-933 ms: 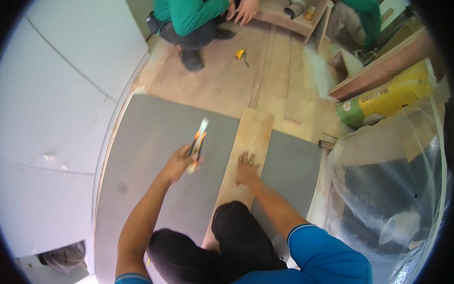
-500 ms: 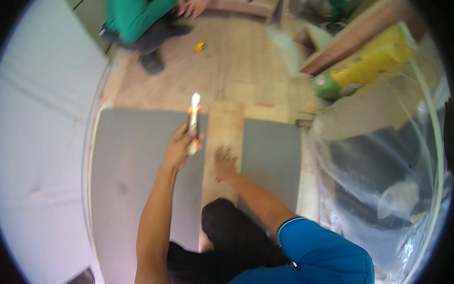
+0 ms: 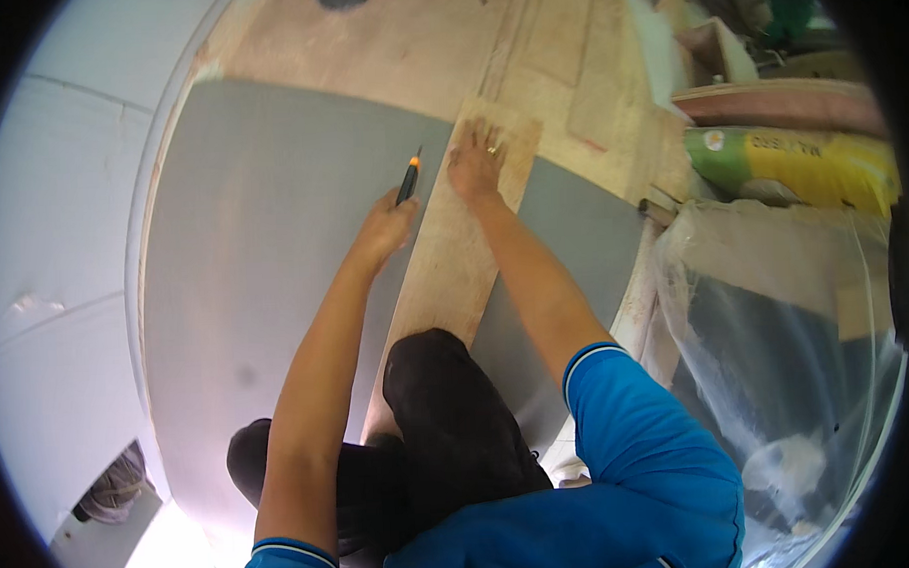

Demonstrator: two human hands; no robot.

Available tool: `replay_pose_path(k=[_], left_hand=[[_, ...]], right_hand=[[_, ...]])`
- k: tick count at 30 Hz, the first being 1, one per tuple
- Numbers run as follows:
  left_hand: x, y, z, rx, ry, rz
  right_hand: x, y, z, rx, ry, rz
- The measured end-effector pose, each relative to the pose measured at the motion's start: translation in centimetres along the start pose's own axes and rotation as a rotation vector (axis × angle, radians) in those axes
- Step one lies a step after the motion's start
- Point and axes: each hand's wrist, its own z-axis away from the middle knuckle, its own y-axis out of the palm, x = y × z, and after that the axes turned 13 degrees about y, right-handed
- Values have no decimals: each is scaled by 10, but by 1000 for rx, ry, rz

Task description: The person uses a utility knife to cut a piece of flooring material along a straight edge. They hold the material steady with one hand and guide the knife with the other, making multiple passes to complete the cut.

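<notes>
Sheeting (image 3: 262,226), one plank (image 3: 451,254) under right hand (image 3: 475,166), one cutter (image 3: 408,180) in left hand (image 3: 387,229)

White panelled wall (image 3: 67,227) at left, seams visible; low cutout (image 3: 98,545) in it, dark bundle (image 3: 118,486) inside. Plywood floor (image 3: 396,48) up top. Right side: open wooden box (image 3: 735,52), reddish-brown board (image 3: 784,105), yellow-green sack (image 3: 771,161) just below, clear plastic sheeting (image 3: 767,343). Bright glare lower left.
</notes>
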Motion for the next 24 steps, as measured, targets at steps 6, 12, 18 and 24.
replay_pose_path(k=[6, 12, 18, 24], left_hand=[[43, 4, -59, -242, 541, -620], [6, 29, -94, -92, 315, -659], [1, 35, -116, -68, 299, -724], [-2, 37, -111, -64, 354, -794]], right_hand=[[33, 3, 9, 27, -10, 92], [17, 1, 10, 37, 1, 79], [25, -6, 9, 116, 28, 31], [24, -8, 8, 123, 24, 53]])
